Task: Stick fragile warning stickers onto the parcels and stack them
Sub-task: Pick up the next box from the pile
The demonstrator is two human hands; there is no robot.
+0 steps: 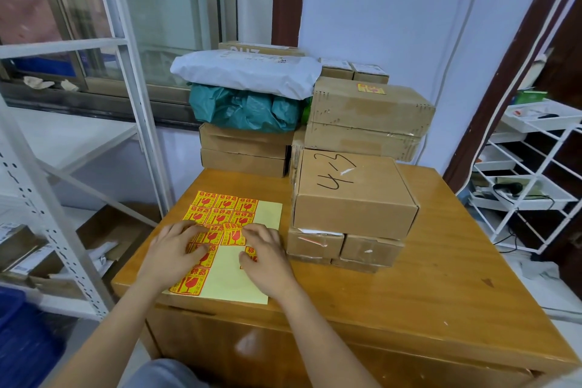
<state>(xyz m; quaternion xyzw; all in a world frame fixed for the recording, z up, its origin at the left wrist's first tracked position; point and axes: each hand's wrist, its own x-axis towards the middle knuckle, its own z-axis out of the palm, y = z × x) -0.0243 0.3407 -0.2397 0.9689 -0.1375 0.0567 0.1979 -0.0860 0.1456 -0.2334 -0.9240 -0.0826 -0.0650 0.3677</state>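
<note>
A pale yellow sticker sheet (264, 214) lies on the wooden table (441, 277), with several red-and-yellow fragile stickers on it. My left hand (174, 250) rests on the sheet and holds it down. My right hand (264, 253) pinches the edge of one fragile sticker (233, 234), which lifts slightly from the sheet. Right of the sheet a brown parcel marked "43" (352, 195) sits on top of two smaller brown boxes (343, 246). Behind it stands a stack of brown parcels (368, 113), the top one bearing a fragile sticker (371, 89).
At the table's back, a white mailer bag (245, 72) and a green bag (245, 109) lie on two flat cartons (244, 148). A white metal shelf frame (63, 167) stands to the left. A white wire rack (529, 179) stands to the right.
</note>
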